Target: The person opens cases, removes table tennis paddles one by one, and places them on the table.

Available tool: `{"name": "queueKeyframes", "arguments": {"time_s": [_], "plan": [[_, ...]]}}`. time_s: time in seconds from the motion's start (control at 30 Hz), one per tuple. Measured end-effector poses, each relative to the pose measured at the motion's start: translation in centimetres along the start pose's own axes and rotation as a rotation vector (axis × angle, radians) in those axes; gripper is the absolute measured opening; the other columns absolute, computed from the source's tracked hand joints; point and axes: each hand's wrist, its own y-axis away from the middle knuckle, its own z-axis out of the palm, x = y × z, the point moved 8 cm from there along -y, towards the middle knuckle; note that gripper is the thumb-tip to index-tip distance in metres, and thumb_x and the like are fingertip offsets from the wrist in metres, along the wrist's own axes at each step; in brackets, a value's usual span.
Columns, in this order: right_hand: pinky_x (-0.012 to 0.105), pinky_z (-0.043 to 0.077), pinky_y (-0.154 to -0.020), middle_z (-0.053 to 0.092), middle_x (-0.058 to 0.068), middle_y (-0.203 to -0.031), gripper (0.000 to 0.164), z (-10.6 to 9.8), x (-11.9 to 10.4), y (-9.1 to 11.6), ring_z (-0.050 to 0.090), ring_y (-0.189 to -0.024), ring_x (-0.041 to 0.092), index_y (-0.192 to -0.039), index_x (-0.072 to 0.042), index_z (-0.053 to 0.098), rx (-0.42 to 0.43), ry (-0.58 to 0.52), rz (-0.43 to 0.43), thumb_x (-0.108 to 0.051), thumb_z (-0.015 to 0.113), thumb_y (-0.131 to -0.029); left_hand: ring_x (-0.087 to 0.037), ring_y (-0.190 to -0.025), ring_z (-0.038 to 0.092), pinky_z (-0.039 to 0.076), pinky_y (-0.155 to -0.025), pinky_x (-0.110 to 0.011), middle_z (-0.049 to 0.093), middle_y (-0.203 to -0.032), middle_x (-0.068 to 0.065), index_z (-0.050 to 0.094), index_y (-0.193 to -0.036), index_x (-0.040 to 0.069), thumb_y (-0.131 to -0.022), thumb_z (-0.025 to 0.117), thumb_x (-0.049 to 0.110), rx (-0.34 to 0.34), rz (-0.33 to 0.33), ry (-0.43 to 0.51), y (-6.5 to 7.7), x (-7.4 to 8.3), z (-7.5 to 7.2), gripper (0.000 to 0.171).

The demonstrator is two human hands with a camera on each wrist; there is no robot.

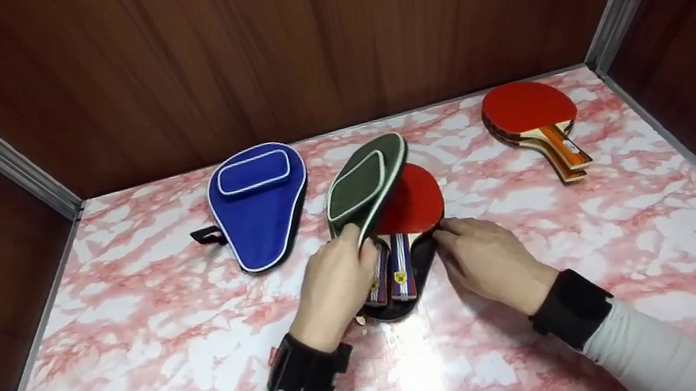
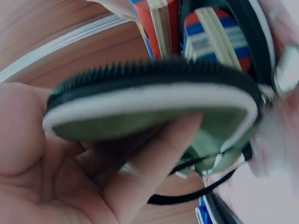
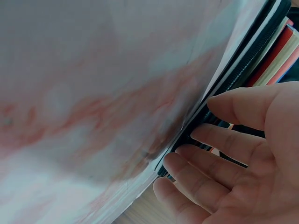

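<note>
A green table tennis paddle case (image 1: 356,184) with white piping lies unzipped in the middle of the table, its front cover lifted and tilted left. My left hand (image 1: 334,287) pinches that cover by its edge; in the left wrist view the fingers (image 2: 154,163) lie against the green fabric below the zipper. Inside the case rests a red paddle (image 1: 418,202), and two striped handles (image 1: 402,270) lie side by side toward me. My right hand (image 1: 496,263) is at the case's right edge, its extended fingers (image 3: 224,140) touching the zippered rim in the right wrist view.
To the left lies a blue paddle case (image 1: 262,219) with a black strap (image 1: 208,236). Two stacked paddles with orange handles, the upper a red paddle (image 1: 528,106), are at the back right. Wooden panels (image 1: 311,42) enclose the marbled table (image 1: 161,375).
</note>
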Motion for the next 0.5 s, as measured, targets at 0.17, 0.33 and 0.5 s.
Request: {"name": "queueKeyframes", "arguments": {"time_s": [0.17, 0.33, 0.5], "plan": [[0.057, 0.058, -0.098, 0.072, 0.020, -0.126, 0.026, 0.1, -0.1, -0.1, 0.072, -0.114, 0.041, -0.124, 0.006, 0.076, 0.000, 0.006, -0.001, -0.007, 0.074, -0.101, -0.039, -0.057, 0.065, 0.049, -0.053, -0.053, 0.058, -0.060, -0.009, 0.060, -0.071, 0.010, -0.101, 0.070, 0.020, 0.093, 0.026, -0.105, 1.0, -0.8, -2.0, 0.033], [0.056, 0.059, -0.095, 0.073, 0.018, -0.122, 0.023, 0.0, -0.2, -0.3, 0.072, -0.110, 0.040, -0.120, 0.005, 0.076, 0.007, 0.004, -0.015, -0.007, 0.075, -0.100, -0.034, -0.045, 0.058, 0.040, -0.042, -0.048, 0.050, -0.051, -0.004, 0.056, -0.057, 0.012, -0.094, 0.075, 0.021, 0.195, 0.075, -0.215, 2.1, -1.1, -3.7, 0.043], [0.056, 0.058, -0.097, 0.073, 0.019, -0.123, 0.023, 0.0, -0.1, -0.7, 0.072, -0.112, 0.040, -0.120, 0.005, 0.076, -0.010, 0.004, -0.004, -0.007, 0.075, -0.101, -0.036, -0.045, 0.058, 0.040, -0.042, -0.048, 0.049, -0.049, -0.004, 0.055, -0.054, 0.012, -0.091, 0.076, 0.021, 0.208, 0.069, -0.247, 2.8, -1.6, -4.3, 0.043]]}}
